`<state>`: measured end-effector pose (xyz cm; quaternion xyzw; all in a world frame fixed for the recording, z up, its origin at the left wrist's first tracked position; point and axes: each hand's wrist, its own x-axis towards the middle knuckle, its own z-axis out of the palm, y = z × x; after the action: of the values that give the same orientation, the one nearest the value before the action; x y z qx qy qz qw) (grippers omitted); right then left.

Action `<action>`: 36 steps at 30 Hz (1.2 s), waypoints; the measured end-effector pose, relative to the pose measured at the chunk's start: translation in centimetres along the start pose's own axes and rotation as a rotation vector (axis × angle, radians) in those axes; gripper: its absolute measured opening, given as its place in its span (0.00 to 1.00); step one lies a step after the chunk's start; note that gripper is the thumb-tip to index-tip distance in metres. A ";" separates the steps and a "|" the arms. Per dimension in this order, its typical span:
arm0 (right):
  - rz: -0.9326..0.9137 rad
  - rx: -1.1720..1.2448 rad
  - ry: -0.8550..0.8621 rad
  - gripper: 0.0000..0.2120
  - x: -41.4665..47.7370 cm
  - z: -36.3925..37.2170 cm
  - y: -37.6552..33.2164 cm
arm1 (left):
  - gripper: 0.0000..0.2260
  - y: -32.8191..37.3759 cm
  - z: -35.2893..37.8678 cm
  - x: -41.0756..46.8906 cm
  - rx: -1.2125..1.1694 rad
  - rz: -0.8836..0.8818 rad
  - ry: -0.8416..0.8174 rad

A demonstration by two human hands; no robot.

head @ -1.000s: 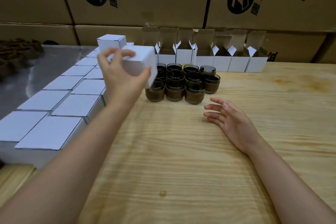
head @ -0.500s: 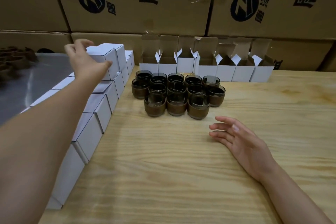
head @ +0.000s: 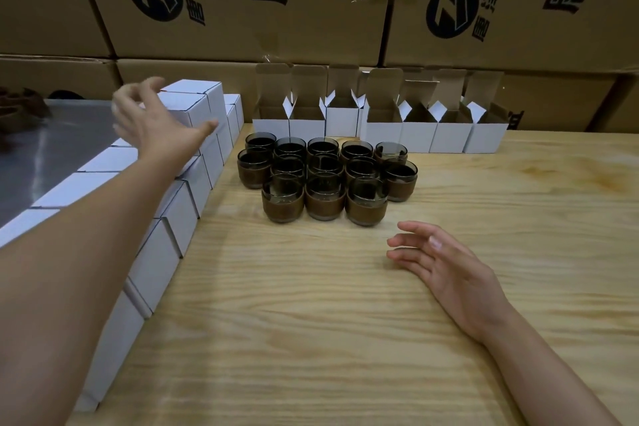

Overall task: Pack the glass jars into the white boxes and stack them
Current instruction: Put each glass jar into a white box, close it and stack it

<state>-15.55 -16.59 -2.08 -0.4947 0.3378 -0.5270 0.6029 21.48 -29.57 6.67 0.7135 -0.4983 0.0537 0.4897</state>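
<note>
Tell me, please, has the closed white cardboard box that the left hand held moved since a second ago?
Yes. The closed white cardboard box has gone left, from in front of the dark glass jars onto the row of white boxes.

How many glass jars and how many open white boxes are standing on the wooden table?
Glass jars: 13
Open white boxes: 7
Total: 20
The closed white boxes on the left are not counted, because the left hand and its arm cover some of them.
</note>
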 end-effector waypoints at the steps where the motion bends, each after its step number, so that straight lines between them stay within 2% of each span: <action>1: 0.001 0.000 -0.002 0.22 0.0 0.0 0.0 | 0.33 0.7 -0.3 -0.6 0.039 0.060 0.043; 3: 0.005 0.003 -0.005 0.22 0.1 0.1 -0.1 | 0.29 2.3 -0.9 -2.6 -0.016 0.165 0.136; 5: 0.010 0.011 -0.009 0.22 0.1 0.1 -0.2 | 0.20 4.0 -0.9 -5.6 -0.155 0.204 0.183; 6: 0.011 0.015 -0.011 0.21 0.1 0.1 -0.2 | 0.14 4.8 -0.8 -7.6 -0.229 0.208 0.154; 8: 0.009 0.015 -0.011 0.20 0.0 0.1 -0.2 | 0.05 6.3 -0.6 -12.1 -0.390 0.168 -0.021; 12: -0.011 -0.012 -0.007 0.16 0.0 0.2 -0.1 | 0.12 7.5 0.5 -19.9 -0.569 -0.054 -0.357; 16: -0.017 -0.045 0.019 0.17 0.0 0.4 0.0 | 0.10 6.8 1.6 -22.1 -0.497 -0.182 -0.526; 23: -0.012 -0.213 0.143 0.10 0.3 1.4 0.0 | 0.12 6.8 2.0 -21.9 -0.393 -0.144 -0.561; 27: -0.175 -0.511 0.340 0.11 4.0 2.3 -2.6 | 0.10 6.8 2.2 -21.9 -0.346 -0.141 -0.583; 30: -0.243 -0.766 0.419 0.10 9.8 2.5 -5.7 | 0.09 6.7 2.4 -21.9 -0.332 -0.120 -0.572; 33: -0.177 -1.044 0.354 0.20 15.8 2.0 -7.3 | 0.07 6.6 2.6 -22.0 -0.316 -0.113 -0.565; 36: -0.079 -1.132 0.285 0.27 20.3 0.8 -7.1 | 0.06 6.5 2.7 -22.0 -0.318 -0.116 -0.556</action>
<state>-12.54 -35.73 7.24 -0.6763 0.6258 -0.3478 0.1734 4.43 -17.23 -2.92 0.6426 -0.5737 -0.2497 0.4423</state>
